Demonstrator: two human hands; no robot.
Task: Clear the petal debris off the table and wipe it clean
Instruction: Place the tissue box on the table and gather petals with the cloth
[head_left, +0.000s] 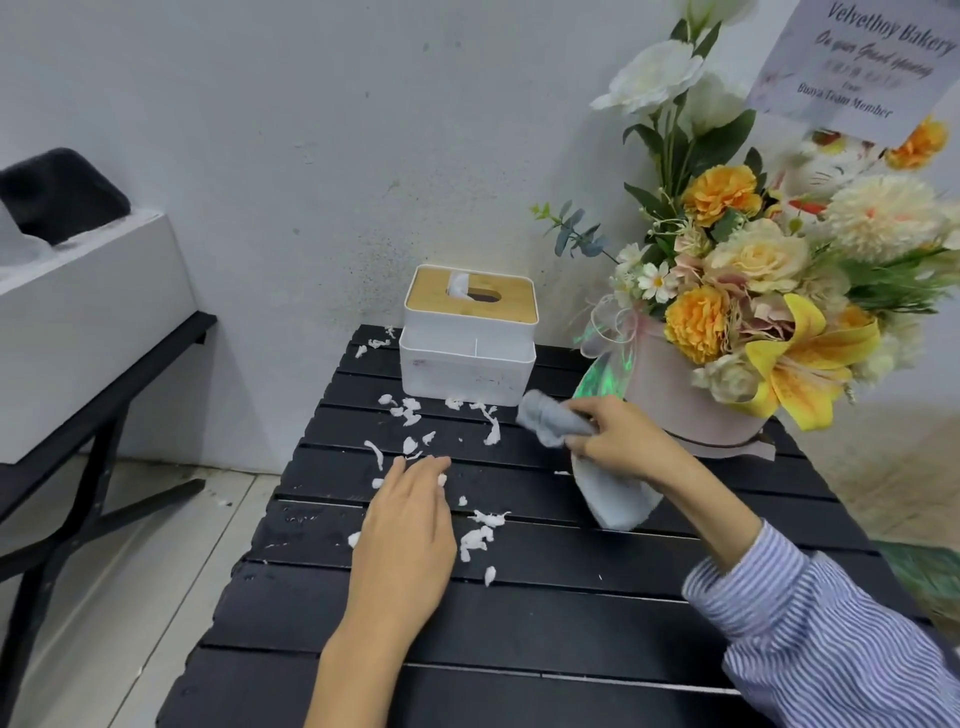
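Observation:
White petal scraps (480, 535) lie scattered over the middle and far left of a black slatted table (571, 613). My left hand (405, 530) rests flat on the table among the scraps, fingers together and stretched forward, holding nothing. My right hand (618, 439) is closed around a grey cloth (550, 422); one bunched end sticks out to the left and the rest hangs down to the table. More scraps (410, 410) lie just in front of the tissue box.
A white tissue box with a wooden lid (467, 332) stands at the table's far edge. A large flower arrangement in a pink pot (691, 400) fills the far right corner. A white box on a black bench (78, 332) stands to the left.

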